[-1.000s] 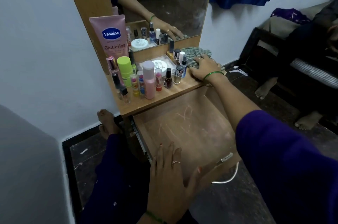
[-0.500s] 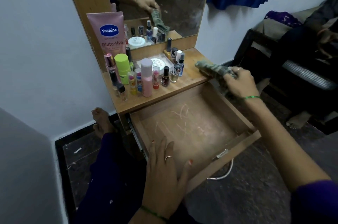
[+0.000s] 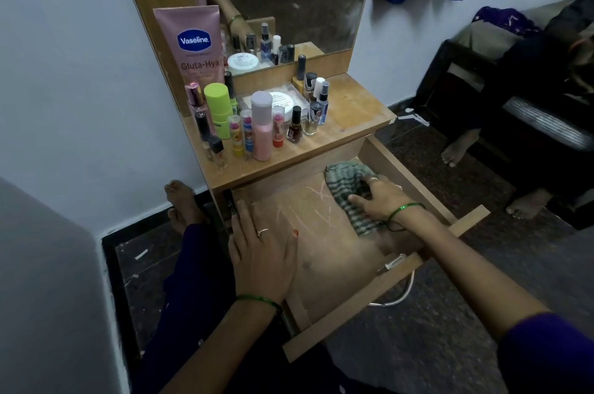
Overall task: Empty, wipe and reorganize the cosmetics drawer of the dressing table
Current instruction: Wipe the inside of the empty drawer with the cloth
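drawer (image 3: 337,252) pulled out below tabletop (image 3: 350,117), cloth (image 3: 348,191) in drawer far right under right hand (image 3: 382,197), left hand (image 3: 260,252) on near-left edge, cosmetics (image 3: 257,117) on tabletop left

The pulled-out wooden drawer (image 3: 324,252), its floor scratched, holds a crumpled green checked cloth (image 3: 345,189) at its right rear.

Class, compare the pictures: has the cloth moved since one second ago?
Yes. The right hand carried the cloth from the tabletop down into the drawer.

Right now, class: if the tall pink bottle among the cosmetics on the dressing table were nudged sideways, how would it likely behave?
The pink bottle stands tall on a narrow base, so it would probably tip, not slide. Lip balm tubes crowd beside it and would likely fall too. Being round, it may roll.
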